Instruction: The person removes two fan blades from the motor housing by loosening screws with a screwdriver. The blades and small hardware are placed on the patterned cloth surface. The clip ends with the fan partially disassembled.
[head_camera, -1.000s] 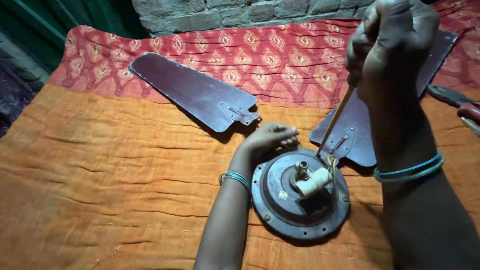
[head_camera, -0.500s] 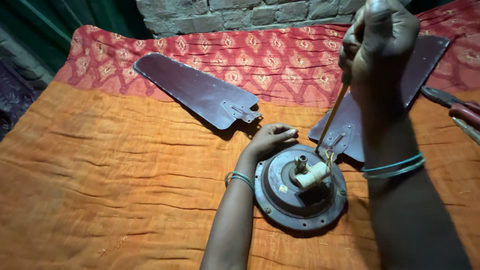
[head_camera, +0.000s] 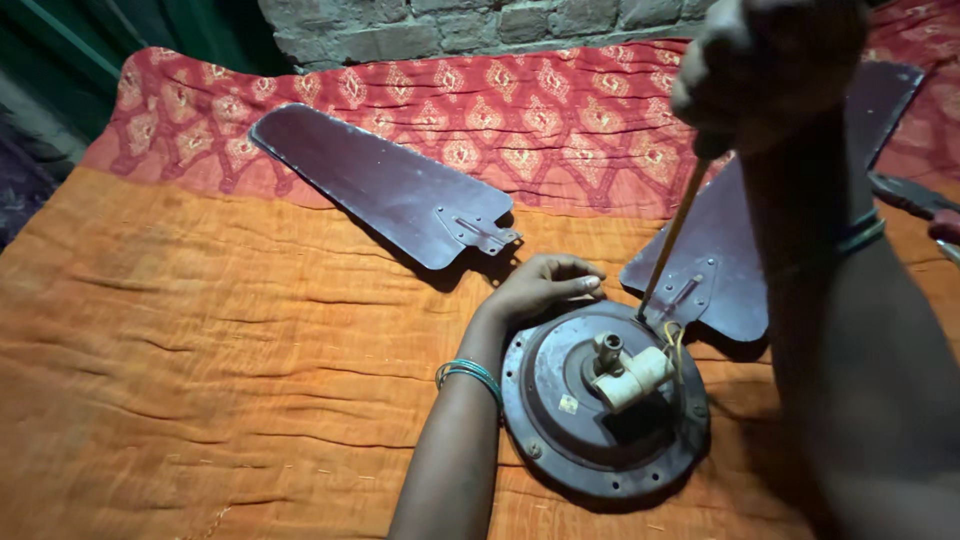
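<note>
Head camera first, nearest the lens: what sits lowest?

— A round, dark metal fan motor housing (head_camera: 604, 400) lies flat on an orange quilted cloth (head_camera: 200, 330). A cream-coloured cylindrical part (head_camera: 630, 375) with yellow wires is at its centre, beside a short shaft.

— And the left hand?

— The left hand (head_camera: 545, 285) rests on the far-left rim of the housing, fingers curled loosely over the edge and pressing on it, not wrapped around anything. Green bangles (head_camera: 468, 372) circle that wrist.

— The right hand?

— The right hand (head_camera: 765, 70) is raised high, close to the camera, fist closed around the top of a screwdriver (head_camera: 672, 235). The thin shaft slants down and its tip meets the bracket where a brown fan blade (head_camera: 800, 200) joins the housing's far-right rim.

— Anything farther out?

— A second brown fan blade (head_camera: 380, 185) lies loose on the cloth, well apart from the housing, its metal bracket end pointing toward the left hand. Red-handled pliers (head_camera: 925, 205) lie at the right edge. Beyond, a red patterned cloth (head_camera: 560, 110) covers the far part, and a brick wall (head_camera: 480, 25) stands behind it.
</note>
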